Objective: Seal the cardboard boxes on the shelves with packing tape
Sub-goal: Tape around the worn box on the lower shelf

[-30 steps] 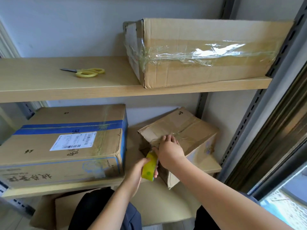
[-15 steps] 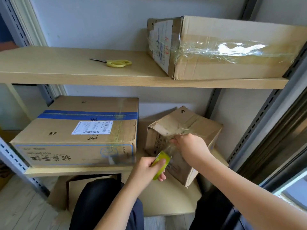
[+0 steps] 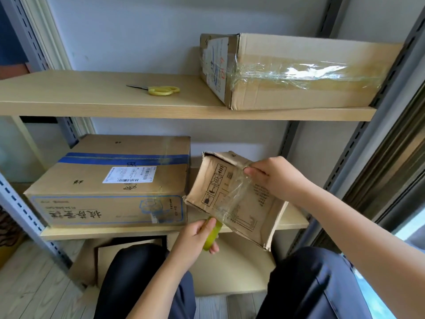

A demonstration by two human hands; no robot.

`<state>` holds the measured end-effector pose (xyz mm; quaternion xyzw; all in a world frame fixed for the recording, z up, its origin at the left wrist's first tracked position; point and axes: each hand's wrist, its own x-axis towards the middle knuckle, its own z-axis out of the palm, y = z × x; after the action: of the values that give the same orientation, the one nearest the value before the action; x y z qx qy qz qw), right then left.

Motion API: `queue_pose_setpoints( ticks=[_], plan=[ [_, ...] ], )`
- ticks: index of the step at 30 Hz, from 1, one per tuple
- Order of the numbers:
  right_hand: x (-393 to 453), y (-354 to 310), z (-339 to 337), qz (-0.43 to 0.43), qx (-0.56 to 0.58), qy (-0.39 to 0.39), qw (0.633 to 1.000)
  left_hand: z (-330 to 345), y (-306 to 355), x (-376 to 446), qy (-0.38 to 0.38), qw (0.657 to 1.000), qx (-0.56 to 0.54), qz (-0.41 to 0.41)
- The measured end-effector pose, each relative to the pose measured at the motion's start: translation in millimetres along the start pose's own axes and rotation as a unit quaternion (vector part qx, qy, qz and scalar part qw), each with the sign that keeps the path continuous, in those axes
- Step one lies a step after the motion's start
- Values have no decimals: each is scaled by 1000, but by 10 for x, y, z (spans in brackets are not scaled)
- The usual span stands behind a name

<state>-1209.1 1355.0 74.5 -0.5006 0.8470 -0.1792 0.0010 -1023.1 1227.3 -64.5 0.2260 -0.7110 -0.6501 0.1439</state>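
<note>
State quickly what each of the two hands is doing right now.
Left hand: grips the tape roll.
Right hand: holds the small box at its top edge.

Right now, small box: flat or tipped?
Tipped. The small box leans toward the camera, printed face showing, right hand gripping its upper edge.

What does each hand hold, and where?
Left hand grips the tape roll by its rim. Right hand holds the small box at its top edge.

Bright, soft daylight enters from the lower right. Glare glints on the clear tape (image 3: 296, 73) wrapping the top box (image 3: 299, 93). Shelf uprights bow from wide-angle distortion. Focus is slightly soft throughout.
</note>
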Motion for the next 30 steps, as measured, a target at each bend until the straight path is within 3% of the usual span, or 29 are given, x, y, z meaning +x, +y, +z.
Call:
queue_pose_setpoints(
  ticks=[3,6,9,14,21,25,28,30],
  plan=[
    [-7,19,-233,20,58,7,998,64,197,-36,25,996,-57,61],
    [-12,119,-451,73,184,-9,980,117,528,-78,27,989,-85,121],
    [-12,382,-479,141,271,-36,952,105,893,-195,-34,983,-81,159],
    [35,724,-464,186,274,-48,942,61,1290,-276,-106,982,-62,146],
    [434,590,-526,164,96,-74,979,127,1059,-80,-118,992,40,-35],
    [734,442,-317,156,27,-22,987,256,843,128,-48,996,37,-61],
    [743,173,-277,153,-113,42,981,329,879,316,20,997,27,-74],
    [556,-46,-238,93,-163,46,981,366,898,409,49,994,58,-84]
  ],
)
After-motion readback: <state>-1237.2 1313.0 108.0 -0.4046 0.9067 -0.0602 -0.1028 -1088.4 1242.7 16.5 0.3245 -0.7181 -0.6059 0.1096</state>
